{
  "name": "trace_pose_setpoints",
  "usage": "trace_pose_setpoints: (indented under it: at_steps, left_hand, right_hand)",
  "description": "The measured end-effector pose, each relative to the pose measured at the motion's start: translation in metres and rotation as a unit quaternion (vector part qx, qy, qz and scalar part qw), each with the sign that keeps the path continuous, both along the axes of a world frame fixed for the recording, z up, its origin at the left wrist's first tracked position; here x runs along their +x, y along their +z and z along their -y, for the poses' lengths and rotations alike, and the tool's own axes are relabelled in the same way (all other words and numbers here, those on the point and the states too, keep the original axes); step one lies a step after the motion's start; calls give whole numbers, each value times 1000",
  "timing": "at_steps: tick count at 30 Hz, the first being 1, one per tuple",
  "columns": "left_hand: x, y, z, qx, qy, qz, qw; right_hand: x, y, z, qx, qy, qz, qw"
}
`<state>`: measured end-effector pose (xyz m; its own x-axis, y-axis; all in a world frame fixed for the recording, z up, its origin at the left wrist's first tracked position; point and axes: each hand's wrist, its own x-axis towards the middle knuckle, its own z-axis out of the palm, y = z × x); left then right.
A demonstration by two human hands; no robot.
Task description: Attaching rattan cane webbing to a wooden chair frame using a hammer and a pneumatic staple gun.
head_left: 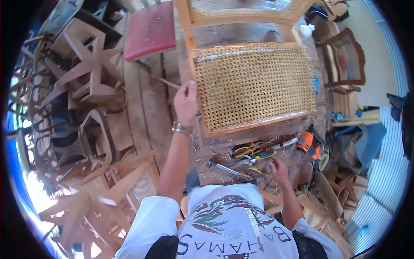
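A wooden chair frame (187,41) lies on the workbench, its seat covered by woven cane webbing (254,84) with frayed strand ends along the right edge. My left hand (186,103) is closed on the left rail of the seat, a watch on its wrist. Close to the bench's near edge, my right hand (280,172) has its fingers slightly bent and apart, beside yellow-handled pliers (259,163). I see nothing held in it. A hammer (226,168) lies to the left of the pliers, and an orange and black tool (305,141) to the right.
A red-padded seat (151,30) stands at the back left. Bare chair frames (95,64) are stacked along the left side, with more wooden frames (133,185) at lower left. A dark carved chair back (362,64) stands at right. Cane scraps litter the bench (172,125).
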<state>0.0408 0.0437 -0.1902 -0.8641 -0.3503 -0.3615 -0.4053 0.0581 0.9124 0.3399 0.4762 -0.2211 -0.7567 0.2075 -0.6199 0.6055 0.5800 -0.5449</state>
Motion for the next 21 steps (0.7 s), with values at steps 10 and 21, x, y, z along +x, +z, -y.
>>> trace_pose_setpoints:
  at_steps: [10, 21]
  left_hand:
    - [-6, -4, -49, -284, 8, 23, 959]
    - [-8, -1, -49, -281, 21, 58, 958]
  right_hand:
    - [-5, -1, -86, -69, 40, -22, 997]
    - [-7, 12, -151, -14, 27, 3, 1000]
